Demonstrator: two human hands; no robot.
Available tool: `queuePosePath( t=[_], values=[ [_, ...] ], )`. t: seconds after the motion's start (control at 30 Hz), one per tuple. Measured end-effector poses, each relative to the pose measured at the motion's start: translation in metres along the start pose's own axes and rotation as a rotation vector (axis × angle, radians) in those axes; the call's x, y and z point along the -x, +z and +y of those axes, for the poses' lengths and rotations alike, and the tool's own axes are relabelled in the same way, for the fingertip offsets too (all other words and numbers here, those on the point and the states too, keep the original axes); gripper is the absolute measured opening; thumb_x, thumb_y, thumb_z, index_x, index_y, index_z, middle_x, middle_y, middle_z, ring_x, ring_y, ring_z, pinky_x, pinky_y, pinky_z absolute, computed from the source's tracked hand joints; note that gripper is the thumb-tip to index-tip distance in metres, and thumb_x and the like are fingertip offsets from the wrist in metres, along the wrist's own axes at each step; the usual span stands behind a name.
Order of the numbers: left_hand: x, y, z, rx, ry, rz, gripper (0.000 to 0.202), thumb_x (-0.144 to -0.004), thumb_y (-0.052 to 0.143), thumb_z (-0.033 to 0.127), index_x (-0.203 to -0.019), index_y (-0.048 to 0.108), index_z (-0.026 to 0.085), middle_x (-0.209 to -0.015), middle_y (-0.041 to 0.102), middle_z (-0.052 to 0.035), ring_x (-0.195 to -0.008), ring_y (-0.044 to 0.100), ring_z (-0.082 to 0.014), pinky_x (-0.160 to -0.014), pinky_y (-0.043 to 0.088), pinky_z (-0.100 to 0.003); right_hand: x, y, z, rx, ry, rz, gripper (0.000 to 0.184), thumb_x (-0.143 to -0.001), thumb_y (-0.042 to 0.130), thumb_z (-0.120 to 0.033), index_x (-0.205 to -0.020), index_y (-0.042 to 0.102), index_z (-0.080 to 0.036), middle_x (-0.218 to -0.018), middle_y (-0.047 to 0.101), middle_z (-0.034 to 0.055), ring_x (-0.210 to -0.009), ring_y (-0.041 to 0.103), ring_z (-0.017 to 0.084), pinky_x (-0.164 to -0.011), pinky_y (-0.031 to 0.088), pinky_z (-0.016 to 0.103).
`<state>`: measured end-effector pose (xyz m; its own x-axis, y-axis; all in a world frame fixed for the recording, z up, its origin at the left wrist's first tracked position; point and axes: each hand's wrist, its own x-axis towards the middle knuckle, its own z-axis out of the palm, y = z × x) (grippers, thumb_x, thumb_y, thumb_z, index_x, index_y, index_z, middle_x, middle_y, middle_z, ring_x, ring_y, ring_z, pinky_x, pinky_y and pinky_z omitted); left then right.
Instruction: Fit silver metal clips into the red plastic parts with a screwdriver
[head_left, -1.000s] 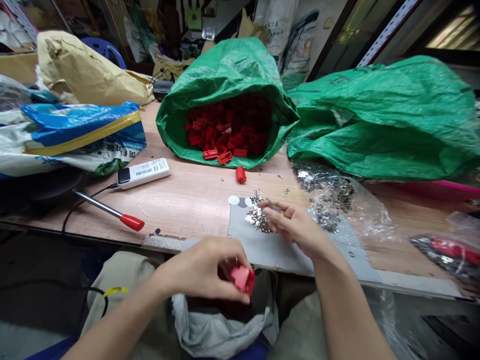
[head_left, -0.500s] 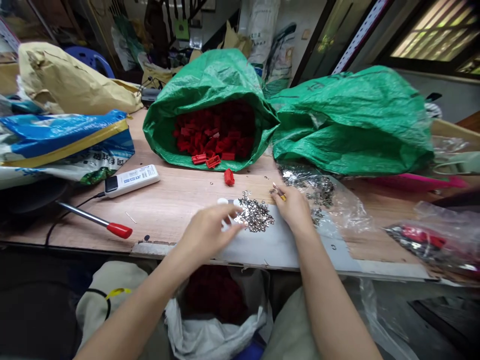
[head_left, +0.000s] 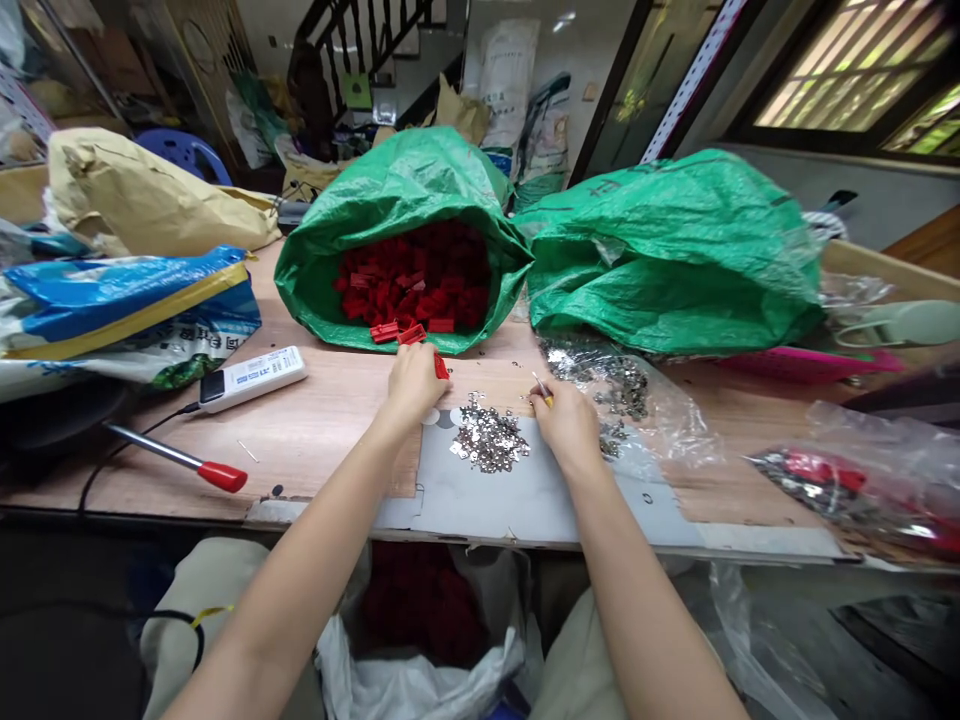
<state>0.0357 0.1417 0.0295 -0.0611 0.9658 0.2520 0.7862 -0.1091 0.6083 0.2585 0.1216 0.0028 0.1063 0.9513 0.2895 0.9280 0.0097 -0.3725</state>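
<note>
My left hand (head_left: 414,382) reaches to the mouth of the green sack (head_left: 315,300), with its fingertips at a red plastic piece (head_left: 411,334). Its fingers are mostly hidden behind the back of the hand, so I cannot tell whether they grip it. Another red piece (head_left: 442,368) lies right beside that hand, partly covered. My right hand (head_left: 564,420) is closed around a small yellow-handled tool (head_left: 545,394) with a thin metal tip. Between the hands, a pile of small metal plates (head_left: 491,438) lies on a grey sheet (head_left: 480,505).
A clear plastic bag (head_left: 682,420) of metal parts lies right of my hand, before a second green sack (head_left: 675,250). To the left are a white device (head_left: 255,378) and a red-tipped lever (head_left: 221,475). A white sack (head_left: 397,690) with red pieces stands below the table edge.
My left hand has moved from the metal pile forward and left to the red pieces at the sack. My right hand keeps the tool in about the same place. The view has shifted slightly.
</note>
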Motion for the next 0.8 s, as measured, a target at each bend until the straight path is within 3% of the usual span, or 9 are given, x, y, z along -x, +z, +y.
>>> queuePosePath(
  t=[0.13,0.2,0.27,0.37,0.47,0.53,0.6,0.7,0.8],
  values=[
    [0.034,-0.017,0.003,0.451,-0.068,0.031,0.055,-0.068,0.080,0.018,-0.109,0.043,0.021,-0.100,0.063,-0.0068,-0.091,0.065,-0.0217,-0.075,0.053,-0.035,0.000,-0.001,0.003,-0.155,0.028,0.031,0.016,-0.083,0.056,-0.023,-0.087,0.071,-0.017,-0.093,0.072,0.0108,-0.084,0.063,0.025,-0.075,0.042,0.033],
    [0.056,-0.022,0.004,0.710,-0.161,-0.032,0.061,-0.071,0.078,0.020,-0.117,0.038,0.022,-0.096,0.061,-0.0035,-0.075,0.065,-0.0160,-0.060,0.052,-0.028,0.003,-0.005,0.000,-0.305,0.040,0.039,0.016,-0.082,0.058,-0.025,-0.087,0.071,-0.017,-0.089,0.072,0.0090,-0.082,0.063,0.023,-0.075,0.043,0.033],
    [0.076,-0.026,0.002,0.818,-0.245,-0.128,0.067,-0.071,0.078,0.021,-0.124,0.039,0.021,-0.085,0.060,0.0002,-0.066,0.061,-0.0127,-0.054,0.049,-0.023,0.009,-0.010,-0.007,-0.486,0.054,0.040,0.016,-0.080,0.062,-0.029,-0.087,0.071,-0.017,-0.085,0.072,0.0071,-0.077,0.061,0.021,-0.073,0.043,0.032],
    [0.093,-0.027,-0.005,0.943,-0.334,-0.246,0.069,-0.070,0.080,0.020,-0.129,0.044,0.020,-0.087,0.063,-0.0021,-0.075,0.064,-0.0134,-0.059,0.052,-0.022,0.021,-0.014,-0.024,-0.820,0.113,-0.055,0.026,-0.073,0.074,-0.038,-0.089,0.069,-0.017,-0.080,0.067,0.0034,-0.059,0.052,0.013,-0.056,0.040,0.028],
    [0.098,-0.024,-0.014,1.113,-0.303,-0.320,0.066,-0.079,0.071,0.018,-0.137,0.040,0.020,-0.101,0.066,-0.0083,-0.094,0.067,-0.0187,-0.072,0.058,-0.029,0.034,-0.015,-0.042,-1.151,0.212,-0.272,0.040,-0.065,0.083,-0.042,-0.092,0.066,-0.018,-0.072,0.057,-0.0028,-0.044,0.033,0.005,-0.040,0.025,0.023],
    [0.099,-0.019,-0.018,1.079,-0.196,-0.265,0.060,-0.084,0.066,0.018,-0.138,0.040,0.020,-0.105,0.066,-0.0098,-0.097,0.067,-0.0197,-0.076,0.060,-0.032,0.041,-0.013,-0.053,-1.271,0.247,-0.383,0.042,-0.063,0.085,-0.041,-0.093,0.065,-0.018,-0.069,0.052,-0.0052,-0.041,0.027,0.002,-0.037,0.020,0.022],
    [0.101,-0.014,-0.022,0.911,-0.056,-0.141,0.050,-0.085,0.065,0.016,-0.132,0.049,0.021,-0.111,0.064,-0.0097,-0.098,0.067,-0.0192,-0.078,0.060,-0.032,0.046,-0.011,-0.061,-1.307,0.246,-0.433,0.043,-0.064,0.086,-0.041,-0.093,0.065,-0.019,-0.068,0.051,-0.0058,-0.040,0.027,0.002,-0.036,0.019,0.022],
    [0.107,-0.010,-0.024,0.675,0.138,0.001,0.035,-0.086,0.064,0.013,-0.119,0.060,0.023,-0.116,0.061,-0.0070,-0.104,0.064,-0.0188,-0.080,0.061,-0.030,0.051,-0.008,-0.069,-1.257,0.215,-0.443,0.042,-0.066,0.085,-0.043,-0.094,0.065,-0.019,-0.069,0.054,-0.0046,-0.040,0.030,0.003,-0.037,0.022,0.022],
    [0.111,-0.011,-0.024,0.593,0.241,0.050,0.032,-0.088,0.063,0.012,-0.117,0.062,0.024,-0.109,0.060,-0.0052,-0.102,0.063,-0.0176,-0.076,0.062,-0.027,0.054,-0.006,-0.074,-1.158,0.169,-0.430,0.041,-0.069,0.082,-0.045,-0.095,0.067,-0.018,-0.069,0.057,-0.0031,-0.043,0.034,0.005,-0.039,0.025,0.023]
  ],
)
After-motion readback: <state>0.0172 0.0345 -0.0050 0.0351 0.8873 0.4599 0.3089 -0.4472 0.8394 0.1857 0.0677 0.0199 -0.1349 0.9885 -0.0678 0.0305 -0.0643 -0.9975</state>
